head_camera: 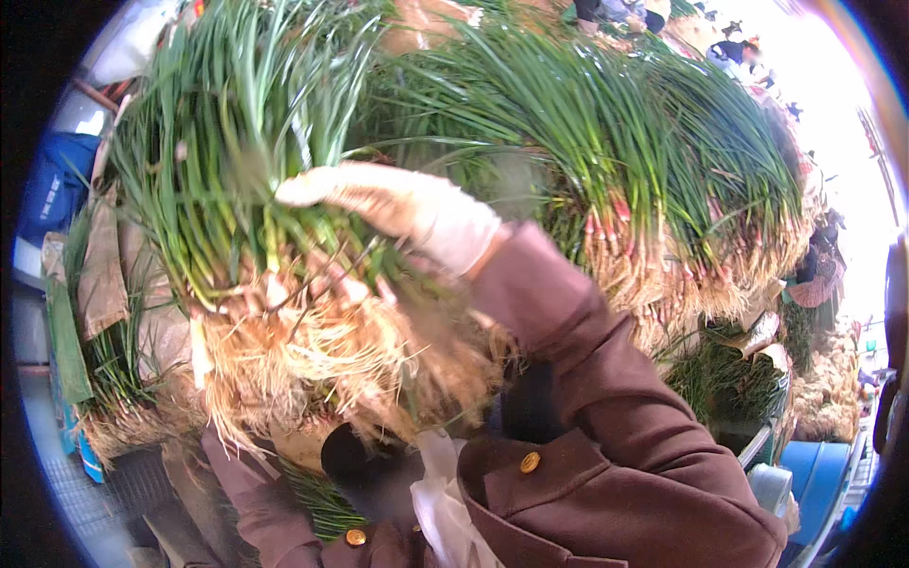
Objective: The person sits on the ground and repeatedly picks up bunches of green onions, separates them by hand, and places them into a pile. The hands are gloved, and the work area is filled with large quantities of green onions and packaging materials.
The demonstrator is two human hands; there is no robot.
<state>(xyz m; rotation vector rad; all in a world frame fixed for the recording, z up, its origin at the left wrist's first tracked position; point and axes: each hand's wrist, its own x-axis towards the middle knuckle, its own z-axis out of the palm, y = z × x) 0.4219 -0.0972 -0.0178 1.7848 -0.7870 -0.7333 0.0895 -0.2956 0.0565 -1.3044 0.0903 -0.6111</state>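
Observation:
A large bunch of green garlic plants [284,277], with long green leaves, pale bulbs and shaggy roots, fills the left and centre before me. My right hand [405,206], in a whitish glove, reaches across the stems from the right and holds the bunch; part of its grip is hidden among the leaves. My left hand is out of sight; only its brown sleeve shows at the lower left, ending below the hanging roots. More bunches of green garlic [603,177] lie side by side at the right, roots towards me.
Beyond the left bunch lie a blue bag [60,181] and brown cloth or sacking [103,263]. A blue drum [813,483] stands at the lower right, near a metal edge and more greens [731,380]. Other people [731,53] are at the upper right.

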